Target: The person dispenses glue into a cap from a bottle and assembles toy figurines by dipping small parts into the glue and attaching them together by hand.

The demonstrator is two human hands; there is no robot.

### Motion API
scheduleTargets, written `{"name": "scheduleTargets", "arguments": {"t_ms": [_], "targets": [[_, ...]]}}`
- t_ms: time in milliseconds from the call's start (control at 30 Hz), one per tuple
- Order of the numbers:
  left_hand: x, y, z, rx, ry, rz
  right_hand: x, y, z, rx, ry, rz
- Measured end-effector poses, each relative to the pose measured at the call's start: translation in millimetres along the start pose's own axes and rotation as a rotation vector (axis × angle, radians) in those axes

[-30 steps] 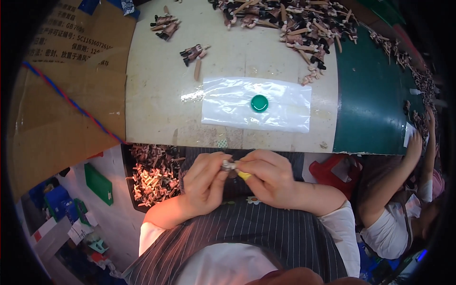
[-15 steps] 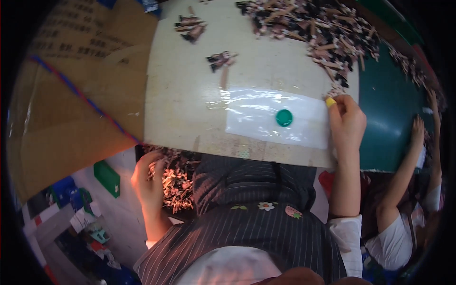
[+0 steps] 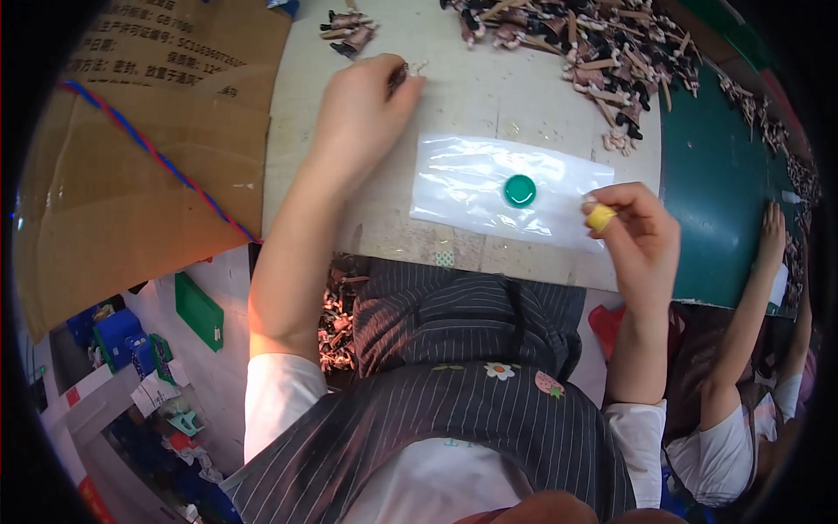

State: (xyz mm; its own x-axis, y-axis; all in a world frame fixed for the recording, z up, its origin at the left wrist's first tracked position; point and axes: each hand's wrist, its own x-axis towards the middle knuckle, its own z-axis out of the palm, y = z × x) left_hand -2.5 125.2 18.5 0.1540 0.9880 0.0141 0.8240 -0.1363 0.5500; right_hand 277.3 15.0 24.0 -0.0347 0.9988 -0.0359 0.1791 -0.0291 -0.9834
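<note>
My left hand (image 3: 362, 109) reaches over the upper left of the table. Its fingers are closed around a small doll-like figurine (image 3: 401, 77), dark and mostly hidden, with a pale bit poking out. At the right end of a clear plastic sheet (image 3: 467, 205), my right hand (image 3: 644, 240) is held in a pinch, with a yellow wrap (image 3: 600, 217) on its thumb. Whatever sits between those fingertips is too small to name. A round green cap-like dish (image 3: 519, 190) rests on the sheet. Small pale pieces (image 3: 620, 140) lie above my right hand.
A heap of brown, black and pink figurines (image 3: 602, 74) covers the upper right, with a few more (image 3: 351, 35) at upper left. A cardboard box (image 3: 166, 227) stands left. More parts (image 3: 339, 327) lie below the table edge. Another person's hand (image 3: 772, 231) works at the green surface.
My left hand has risen from the parts below the table edge to the figurine on the table and closed on it. My right hand has drawn down slightly from the pale pieces.
</note>
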Motion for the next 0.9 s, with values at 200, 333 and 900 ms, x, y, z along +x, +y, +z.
{"name": "scheduleTargets", "arguments": {"t_ms": [200, 333, 900], "targets": [[-77.3, 6.1, -4.6, -1.358, -0.237, -0.213, 1.8, 23.5, 24.4, -0.052, -0.052, 0.069], [-111.8, -2.1, 11.9, -1.545, -0.313, -0.352, 5.8, 29.4, 31.8, -0.212, -0.078, 0.005], [-124.2, 14.6, 31.0, -1.469, -0.229, -0.196, 2.5, 10.4, 36.6, -0.465, -0.074, -0.188]]}}
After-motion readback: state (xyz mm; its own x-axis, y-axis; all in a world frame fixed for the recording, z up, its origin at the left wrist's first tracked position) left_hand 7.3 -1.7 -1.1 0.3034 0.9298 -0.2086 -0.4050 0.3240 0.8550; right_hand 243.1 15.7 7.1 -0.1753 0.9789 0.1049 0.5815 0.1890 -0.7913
